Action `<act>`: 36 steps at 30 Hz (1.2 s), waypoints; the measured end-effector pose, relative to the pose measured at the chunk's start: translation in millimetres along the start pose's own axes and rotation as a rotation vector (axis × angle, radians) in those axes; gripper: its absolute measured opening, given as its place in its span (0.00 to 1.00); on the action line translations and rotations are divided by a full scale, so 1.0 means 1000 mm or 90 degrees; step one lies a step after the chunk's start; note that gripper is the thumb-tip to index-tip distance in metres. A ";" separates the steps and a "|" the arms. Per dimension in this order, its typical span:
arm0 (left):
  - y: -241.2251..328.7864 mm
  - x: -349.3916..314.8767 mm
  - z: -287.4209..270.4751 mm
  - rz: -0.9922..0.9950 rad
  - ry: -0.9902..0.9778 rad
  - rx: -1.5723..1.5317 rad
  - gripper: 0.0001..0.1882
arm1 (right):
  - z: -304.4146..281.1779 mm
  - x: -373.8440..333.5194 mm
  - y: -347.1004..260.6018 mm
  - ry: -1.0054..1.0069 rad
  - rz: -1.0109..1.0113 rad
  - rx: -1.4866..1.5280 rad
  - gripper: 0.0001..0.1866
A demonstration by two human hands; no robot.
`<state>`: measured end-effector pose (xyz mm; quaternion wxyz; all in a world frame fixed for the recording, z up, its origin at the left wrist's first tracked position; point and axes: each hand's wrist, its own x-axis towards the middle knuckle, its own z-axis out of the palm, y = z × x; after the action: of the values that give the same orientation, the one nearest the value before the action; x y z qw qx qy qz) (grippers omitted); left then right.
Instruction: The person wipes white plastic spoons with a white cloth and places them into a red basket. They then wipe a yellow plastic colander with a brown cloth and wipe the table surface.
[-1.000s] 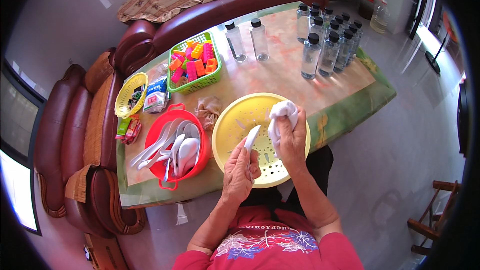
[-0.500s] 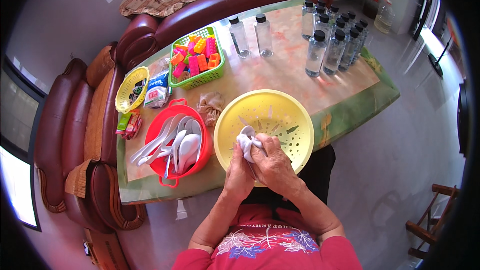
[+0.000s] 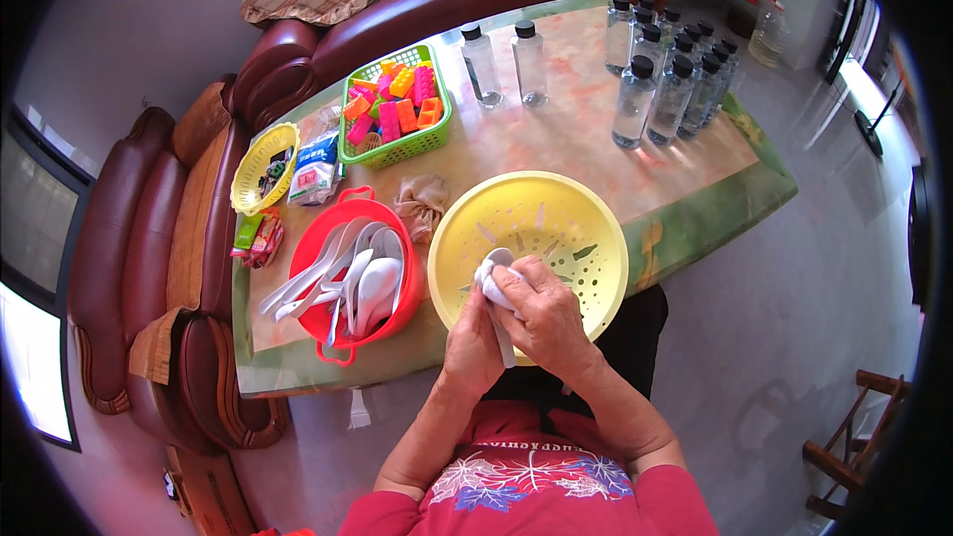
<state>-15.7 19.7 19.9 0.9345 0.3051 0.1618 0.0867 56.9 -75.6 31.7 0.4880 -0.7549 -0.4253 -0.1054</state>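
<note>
Head view shows our hands together over a round, pale-yellow perforated plastic basin [image 3: 581, 213]. A second ago the cloth was held apart from the spoon; now our right hand [image 3: 546, 316] presses a crumpled white cloth [image 3: 500, 290] against the smooth white spoon [image 3: 500, 256], just below its rounded tip, while our left hand [image 3: 473, 349] grips it lower down, some fingertips hidden. We judge that this contact means wiping is under way. More white spoons [image 3: 376, 284] lie in a red plastic basket with two loop handles [image 3: 413, 290], left of the basin.
</note>
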 end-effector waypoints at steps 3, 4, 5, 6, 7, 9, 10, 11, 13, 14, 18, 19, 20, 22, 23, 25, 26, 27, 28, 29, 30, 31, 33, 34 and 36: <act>-0.006 0.000 -0.016 -0.018 0.020 -0.030 0.24 | -0.006 -0.001 0.004 -0.149 0.001 0.041 0.12; -0.008 -0.001 -0.019 -0.025 0.035 -0.035 0.23 | -0.009 -0.003 0.006 -0.203 0.003 0.050 0.12; -0.010 -0.002 -0.019 -0.024 0.053 -0.049 0.23 | -0.014 -0.003 0.008 -0.256 0.006 0.058 0.12; -0.009 -0.002 -0.021 -0.040 -0.005 -0.075 0.24 | -0.017 -0.006 0.010 -0.310 0.013 0.066 0.11; -0.004 -0.002 -0.025 -0.056 -0.062 -0.101 0.24 | -0.018 -0.010 0.012 -0.314 0.012 0.149 0.12; -0.002 0.000 -0.023 -0.062 -0.125 -0.132 0.25 | -0.015 -0.012 0.004 -0.187 0.047 0.144 0.12; -0.003 0.001 -0.021 -0.074 -0.089 -0.120 0.24 | -0.012 -0.012 -0.001 -0.124 0.064 0.141 0.12; -0.005 0.002 -0.019 -0.086 -0.052 -0.109 0.24 | -0.007 -0.010 -0.004 -0.054 0.082 0.119 0.14; -0.008 0.000 -0.003 -0.081 0.033 -0.035 0.24 | 0.004 0.000 0.000 0.089 0.045 0.044 0.16; -0.008 -0.003 0.004 -0.075 0.021 -0.036 0.24 | 0.009 0.005 0.003 0.160 0.027 0.006 0.17; -0.004 -0.005 0.016 -0.073 -0.023 -0.061 0.24 | 0.017 0.019 0.006 0.274 0.033 -0.030 0.17; -0.005 -0.004 0.019 -0.058 -0.018 -0.053 0.24 | 0.018 0.016 0.007 0.243 0.036 -0.059 0.17; -0.005 -0.003 0.021 -0.044 -0.013 -0.046 0.24 | 0.017 0.015 0.006 0.207 0.021 -0.075 0.18; -0.002 -0.001 0.019 -0.028 0.012 -0.060 0.25 | 0.011 0.013 0.001 0.136 -0.010 -0.106 0.20; -0.001 -0.001 0.017 -0.021 0.025 -0.067 0.25 | 0.008 0.010 0.002 0.074 -0.010 -0.086 0.24; 0.003 0.001 0.015 0.009 0.010 -0.003 0.25 | 0.002 0.004 0.001 0.025 0.008 -0.018 0.25; 0.003 0.003 0.013 0.023 0.003 0.029 0.25 | -0.001 0.003 0.001 0.001 0.017 0.016 0.26; 0.001 0.004 0.009 0.022 -0.004 0.004 0.24 | -0.001 0.002 0.003 -0.014 0.020 0.027 0.25; -0.002 0.005 0.006 0.023 0.007 0.018 0.24 | -0.003 0.001 0.004 -0.051 0.043 0.032 0.24; -0.005 0.005 0.003 0.024 0.018 0.032 0.24 | -0.004 0.001 0.004 -0.088 0.066 0.037 0.23; -0.006 0.005 0.001 0.026 0.028 0.048 0.24 | -0.006 0.000 0.005 -0.123 0.088 0.043 0.22; -0.008 0.004 -0.001 0.018 0.031 0.038 0.23 | -0.006 0.000 0.007 -0.139 0.079 0.045 0.21; -0.009 0.004 -0.004 0.002 0.040 0.019 0.23 | -0.006 -0.003 0.011 -0.171 0.059 0.050 0.19; -0.009 0.003 -0.007 -0.011 0.023 0.002 0.23 | -0.007 -0.005 0.012 -0.184 0.050 0.069 0.18; -0.006 0.002 -0.011 -0.038 -0.011 -0.032 0.24 | -0.011 -0.008 0.014 -0.209 0.031 0.104 0.18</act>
<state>-17.3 22.0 7.1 0.9453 0.2774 0.1604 0.0603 65.2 -91.4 23.0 0.4743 -0.7298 -0.4879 0.0663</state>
